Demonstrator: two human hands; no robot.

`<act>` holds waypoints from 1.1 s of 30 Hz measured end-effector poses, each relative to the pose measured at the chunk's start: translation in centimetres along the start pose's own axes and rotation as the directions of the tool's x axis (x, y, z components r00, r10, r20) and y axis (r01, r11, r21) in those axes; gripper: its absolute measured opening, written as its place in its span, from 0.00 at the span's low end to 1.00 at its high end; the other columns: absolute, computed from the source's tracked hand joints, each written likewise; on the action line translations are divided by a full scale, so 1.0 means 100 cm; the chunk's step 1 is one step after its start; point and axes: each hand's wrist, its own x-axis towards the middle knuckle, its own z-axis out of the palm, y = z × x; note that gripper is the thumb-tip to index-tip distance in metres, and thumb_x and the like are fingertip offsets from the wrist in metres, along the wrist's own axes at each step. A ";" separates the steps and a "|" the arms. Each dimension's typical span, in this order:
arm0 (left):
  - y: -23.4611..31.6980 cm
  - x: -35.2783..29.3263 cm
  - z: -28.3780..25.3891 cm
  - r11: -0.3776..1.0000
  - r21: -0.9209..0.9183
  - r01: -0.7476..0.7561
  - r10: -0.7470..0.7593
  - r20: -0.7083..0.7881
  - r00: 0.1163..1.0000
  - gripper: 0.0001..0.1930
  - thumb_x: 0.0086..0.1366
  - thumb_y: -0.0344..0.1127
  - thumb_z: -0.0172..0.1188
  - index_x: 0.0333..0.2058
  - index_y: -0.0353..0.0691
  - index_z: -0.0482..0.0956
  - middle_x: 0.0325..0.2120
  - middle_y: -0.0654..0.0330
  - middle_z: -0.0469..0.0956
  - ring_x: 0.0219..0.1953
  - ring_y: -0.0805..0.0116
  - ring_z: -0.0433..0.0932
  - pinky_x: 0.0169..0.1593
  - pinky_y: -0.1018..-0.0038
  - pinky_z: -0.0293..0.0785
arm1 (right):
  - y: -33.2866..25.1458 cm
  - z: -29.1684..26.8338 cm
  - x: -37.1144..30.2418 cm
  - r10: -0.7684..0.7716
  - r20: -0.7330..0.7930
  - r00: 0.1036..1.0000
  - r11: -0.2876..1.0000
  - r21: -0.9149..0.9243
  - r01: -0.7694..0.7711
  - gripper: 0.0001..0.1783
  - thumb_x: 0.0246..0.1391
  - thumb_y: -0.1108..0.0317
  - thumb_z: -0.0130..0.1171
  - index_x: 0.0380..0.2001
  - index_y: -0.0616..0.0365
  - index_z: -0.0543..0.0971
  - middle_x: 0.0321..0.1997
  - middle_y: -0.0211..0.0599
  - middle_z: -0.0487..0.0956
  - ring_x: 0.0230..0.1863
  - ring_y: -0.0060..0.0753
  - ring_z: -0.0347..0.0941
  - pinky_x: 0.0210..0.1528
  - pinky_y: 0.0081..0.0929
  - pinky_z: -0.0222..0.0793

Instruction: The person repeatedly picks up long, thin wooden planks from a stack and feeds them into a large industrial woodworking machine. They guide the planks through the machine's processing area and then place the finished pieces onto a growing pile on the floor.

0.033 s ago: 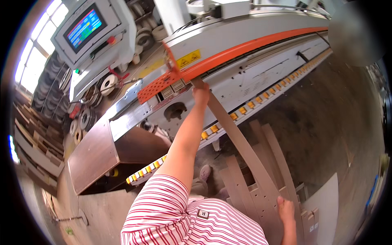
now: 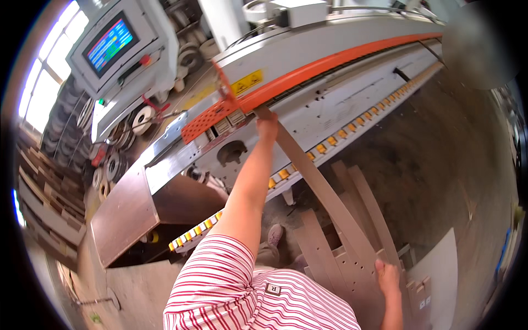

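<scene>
A long, narrow taupe board (image 2: 316, 179) slants from the machine's infeed down toward my right side. My left hand (image 2: 268, 127) is closed around it near its far end, just beneath the orange guard (image 2: 250, 102). Beyond that hand, the board's tip meets the guard's corner. My right hand (image 2: 388, 276) is closed at the board's near end, thumb up along the edge; its other fingers are mostly hidden. Small drilled holes dot the wide near part. More taupe boards (image 2: 314, 242) stand below and beside the held one.
The long grey machine (image 2: 352, 88) spans the far side, with yellow rollers (image 2: 333, 141) along its front rail. A control panel with a lit screen (image 2: 111, 45) stands upper left. Rolls of edging tape (image 2: 144, 119) lie behind. A brown panel box (image 2: 125, 220) sits left, a pale sheet (image 2: 440, 275) right.
The view has shifted slightly, so the machine sits a little farther left. Both hands keep their hold on the board, which shows no clear movement.
</scene>
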 end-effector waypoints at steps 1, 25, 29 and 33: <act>-0.006 0.008 0.012 1.000 0.009 0.004 -0.005 0.069 0.998 0.40 0.60 0.62 0.60 0.47 0.20 0.71 0.44 0.34 0.77 0.51 0.39 0.76 0.55 0.55 0.72 | -0.003 -0.010 0.004 0.026 -0.012 1.000 1.000 -0.001 -0.026 0.42 0.63 0.34 0.39 0.32 0.66 0.82 0.31 0.64 0.79 0.37 0.69 0.76 0.41 0.57 0.70; -0.088 -0.302 -0.217 0.774 -0.159 -0.613 0.490 0.764 0.421 0.17 0.70 0.29 0.52 0.56 0.34 0.65 0.36 0.53 0.73 0.35 0.61 0.73 0.40 0.68 0.71 | 0.110 0.105 -0.042 0.269 -0.579 0.769 0.959 0.084 -0.271 0.17 0.51 0.70 0.60 0.45 0.59 0.73 0.49 0.41 0.72 0.55 0.45 0.68 0.59 0.45 0.63; -0.086 -0.335 -0.213 0.774 -0.016 -0.633 0.401 0.787 0.470 0.18 0.68 0.27 0.53 0.55 0.34 0.65 0.36 0.53 0.73 0.33 0.62 0.73 0.39 0.69 0.71 | 0.160 0.098 -0.062 0.435 -0.563 0.702 0.888 0.139 -0.439 0.17 0.53 0.68 0.60 0.46 0.58 0.73 0.51 0.41 0.71 0.58 0.45 0.66 0.60 0.46 0.63; -0.113 -0.337 -0.204 0.774 -0.056 -0.631 0.401 0.814 0.421 0.17 0.67 0.27 0.52 0.54 0.34 0.66 0.35 0.54 0.73 0.32 0.63 0.73 0.37 0.69 0.71 | 0.189 0.097 -0.070 0.511 -0.604 0.612 0.837 0.187 -0.515 0.16 0.53 0.67 0.60 0.46 0.56 0.74 0.52 0.40 0.71 0.57 0.44 0.67 0.59 0.46 0.64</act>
